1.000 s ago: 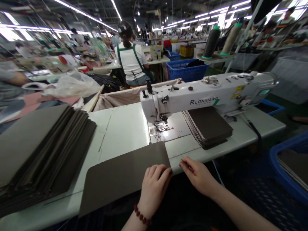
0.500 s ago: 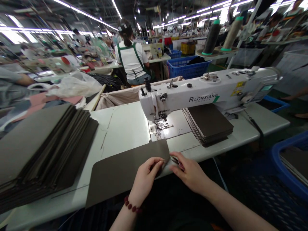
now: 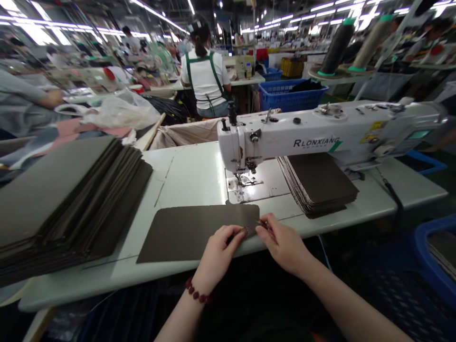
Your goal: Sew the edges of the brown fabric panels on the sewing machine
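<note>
The left hand [image 3: 221, 249], its wrist ringed by a bracelet of dark red beads [image 3: 196, 293], pinches the right end of a flat, dark grey-brown panel with rounded upper corners [image 3: 192, 232] between thumb and fingers. Just beside it, the right hand [image 3: 283, 244] is closed around a small, slim, dark tool [image 3: 264, 225], mostly hidden by the fingers, its tip at the panel's right edge. The panel lies flat along the front edge of a pale greenish-white table [image 3: 188, 175], in front of the needle area of a white sewing machine with dark lettering [image 3: 278, 142]. Under the machine's arm sits a neat stack of similar dark panels [image 3: 317, 175]; at the table's left stands a taller, slanting pile of larger-looking dark panels [image 3: 64, 185]. Beyond the machine rise a dark thread cone [image 3: 337, 47] and a tan thread cone [image 3: 372, 45], near a blue plastic crate [image 3: 292, 99]. Farther back, a person in a white top with green straps [image 3: 204, 73] sits facing away.
</note>
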`<state>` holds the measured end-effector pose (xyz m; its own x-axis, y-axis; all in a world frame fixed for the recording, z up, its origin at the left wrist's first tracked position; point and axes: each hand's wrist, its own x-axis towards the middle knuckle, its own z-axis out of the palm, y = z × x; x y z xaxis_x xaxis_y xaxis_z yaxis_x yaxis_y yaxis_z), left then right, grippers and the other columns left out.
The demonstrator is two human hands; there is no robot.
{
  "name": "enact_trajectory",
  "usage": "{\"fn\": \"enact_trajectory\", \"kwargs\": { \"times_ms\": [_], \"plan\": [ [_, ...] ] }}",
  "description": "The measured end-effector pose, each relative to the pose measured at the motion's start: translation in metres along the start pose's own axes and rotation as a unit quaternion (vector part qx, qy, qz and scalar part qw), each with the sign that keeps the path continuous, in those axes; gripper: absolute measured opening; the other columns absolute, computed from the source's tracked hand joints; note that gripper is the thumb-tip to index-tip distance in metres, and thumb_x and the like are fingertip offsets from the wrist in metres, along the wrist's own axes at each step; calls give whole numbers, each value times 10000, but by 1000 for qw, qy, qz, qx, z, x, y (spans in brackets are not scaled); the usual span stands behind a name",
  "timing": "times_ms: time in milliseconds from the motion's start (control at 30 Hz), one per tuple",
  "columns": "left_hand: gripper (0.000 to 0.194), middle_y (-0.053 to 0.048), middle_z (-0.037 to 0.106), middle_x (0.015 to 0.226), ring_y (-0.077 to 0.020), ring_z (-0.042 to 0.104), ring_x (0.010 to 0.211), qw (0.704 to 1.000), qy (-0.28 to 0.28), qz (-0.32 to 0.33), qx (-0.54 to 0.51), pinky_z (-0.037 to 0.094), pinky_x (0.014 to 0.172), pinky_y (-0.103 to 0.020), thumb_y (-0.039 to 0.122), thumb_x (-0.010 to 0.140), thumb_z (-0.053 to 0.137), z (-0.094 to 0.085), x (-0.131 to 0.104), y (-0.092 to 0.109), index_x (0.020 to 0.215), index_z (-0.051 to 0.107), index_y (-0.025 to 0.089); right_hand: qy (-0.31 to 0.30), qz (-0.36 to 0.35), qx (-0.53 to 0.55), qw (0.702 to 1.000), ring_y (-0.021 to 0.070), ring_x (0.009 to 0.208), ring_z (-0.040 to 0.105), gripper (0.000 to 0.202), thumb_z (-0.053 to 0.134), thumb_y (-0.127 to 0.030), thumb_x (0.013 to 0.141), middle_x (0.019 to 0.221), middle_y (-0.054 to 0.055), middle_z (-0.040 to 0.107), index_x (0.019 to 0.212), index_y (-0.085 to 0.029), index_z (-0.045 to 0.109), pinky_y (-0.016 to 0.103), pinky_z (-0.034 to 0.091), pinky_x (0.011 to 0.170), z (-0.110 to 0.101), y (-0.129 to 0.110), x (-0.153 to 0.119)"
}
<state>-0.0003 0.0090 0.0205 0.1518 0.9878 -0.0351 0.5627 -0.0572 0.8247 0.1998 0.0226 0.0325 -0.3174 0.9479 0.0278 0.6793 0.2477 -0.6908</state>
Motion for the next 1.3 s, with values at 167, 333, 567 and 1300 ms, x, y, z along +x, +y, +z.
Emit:
{"fn": "enact_trajectory", "kwargs": {
  "times_ms": [167, 333, 567, 1300],
  "plan": [
    [227, 9, 671, 956, -175, 606, 924, 1000, 7, -5, -7, 441, 839, -279, 388, 939, 484, 1, 0, -1, 958, 671, 260, 3, -74, -154, 985, 187, 754, 597, 205, 387, -364, 980, 913, 39, 627, 1014, -204, 510, 276, 331, 612, -4, -1, -4],
    [239, -5, 671, 938, -185, 608, 908, 1000, 10, 4, -5, 451, 842, -296, 383, 937, 485, 2, 0, -1, 942, 683, 250, -5, -111, -218, 970, 187, 741, 583, 224, 373, -350, 989, 895, 42, 635, 1044, -203, 533, 294, 318, 609, 1, -3, 1],
    [237, -17, 673, 920, -189, 608, 886, 1000, 14, 18, 3, 462, 844, -311, 368, 932, 495, 1, 0, 0, 934, 696, 244, -5, -123, -247, 961, 190, 759, 567, 248, 359, -341, 992, 911, 55, 638, 1054, -199, 552, 309, 322, 624, 1, -6, 5],
    [226, -31, 673, 994, -181, 600, 950, 990, 25, 126, 58, 490, 867, -329, 281, 940, 505, 6, -10, -8, 1099, 666, 289, -30, -101, -241, 965, 205, 720, 586, 231, 410, -342, 957, 886, 60, 659, 1055, -212, 573, 323, 320, 603, -24, -19, -6]
  ]
}}
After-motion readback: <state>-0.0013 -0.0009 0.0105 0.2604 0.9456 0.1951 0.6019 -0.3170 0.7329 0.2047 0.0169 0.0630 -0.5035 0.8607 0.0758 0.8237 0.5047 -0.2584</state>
